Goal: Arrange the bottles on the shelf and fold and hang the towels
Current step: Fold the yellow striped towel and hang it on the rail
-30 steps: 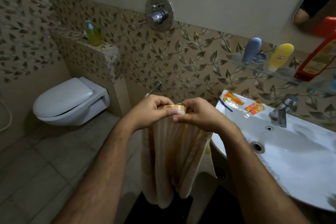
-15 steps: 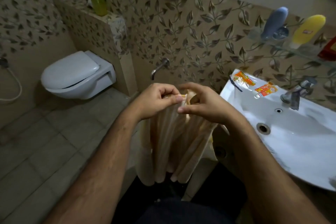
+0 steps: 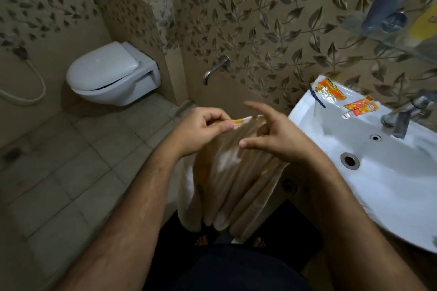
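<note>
right now my left hand [image 3: 201,130] pinches the top edge of the towel [image 3: 231,179], which hangs long-axis down between both arms. my right hand [image 3: 272,134], fingers spread loose, sits just beside that edge, nearest for a regrip. soft beige ribbed cloth in limp pleats, beside the glossy white sink [image 3: 390,184].

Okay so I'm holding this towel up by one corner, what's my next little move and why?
Probably bring the right hand back to pinch the towel edge beside the left hand. Only the left pinches it now; the right's fingers are spread open, and the cloth hangs bunched.
</note>
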`<state>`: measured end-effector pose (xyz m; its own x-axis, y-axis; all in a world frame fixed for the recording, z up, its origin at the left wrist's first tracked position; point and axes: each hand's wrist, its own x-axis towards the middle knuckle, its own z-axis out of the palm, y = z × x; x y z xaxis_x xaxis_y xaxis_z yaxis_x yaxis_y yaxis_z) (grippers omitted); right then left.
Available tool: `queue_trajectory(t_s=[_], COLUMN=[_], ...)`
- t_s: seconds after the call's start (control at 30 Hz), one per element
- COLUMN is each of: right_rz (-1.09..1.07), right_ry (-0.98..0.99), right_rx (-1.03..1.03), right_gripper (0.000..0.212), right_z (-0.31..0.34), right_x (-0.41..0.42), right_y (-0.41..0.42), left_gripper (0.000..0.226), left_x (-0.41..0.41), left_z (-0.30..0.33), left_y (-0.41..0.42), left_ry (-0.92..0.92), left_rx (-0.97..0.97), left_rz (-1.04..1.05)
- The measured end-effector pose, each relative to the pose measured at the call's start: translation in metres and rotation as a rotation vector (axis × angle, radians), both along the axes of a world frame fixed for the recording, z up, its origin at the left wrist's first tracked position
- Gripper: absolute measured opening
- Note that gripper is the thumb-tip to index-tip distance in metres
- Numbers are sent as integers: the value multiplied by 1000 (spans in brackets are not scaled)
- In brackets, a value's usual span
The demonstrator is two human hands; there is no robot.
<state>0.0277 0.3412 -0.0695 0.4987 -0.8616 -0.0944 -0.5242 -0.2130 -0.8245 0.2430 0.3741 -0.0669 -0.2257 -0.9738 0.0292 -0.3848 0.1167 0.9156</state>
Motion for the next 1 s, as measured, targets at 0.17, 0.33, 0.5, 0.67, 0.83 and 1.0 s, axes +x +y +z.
queue_trajectory(t_s=[0.17,0.33,0.5,0.67,0.83,1.0], right_rz=[105,-138,52,256,21,22], right_ry=[-208,-352,-165,-218,-412,-207], right_rx=[72,29,27,82,101,12], right_gripper=[30,46,63,21,26,20], right_z=[-14,-13,-15,-18,-15,-14], right_x=[-9,-58,-71,-74,-99,-109], right_y=[1,-23,-25,-22,-30,-37], left_gripper=[17,19,7,4,28,19], left_x=[-23,-25,-63,-97,-87,-87], left_z=[1,-20,-7,13,-6,-2], left_y=[1,13,7,3,23,30], left_ry=[-70,36,-58,-195,-75,-69], left_rx=[-9,100,50,-18,118,132], left_rz=[-30,178,140,64,200,306])
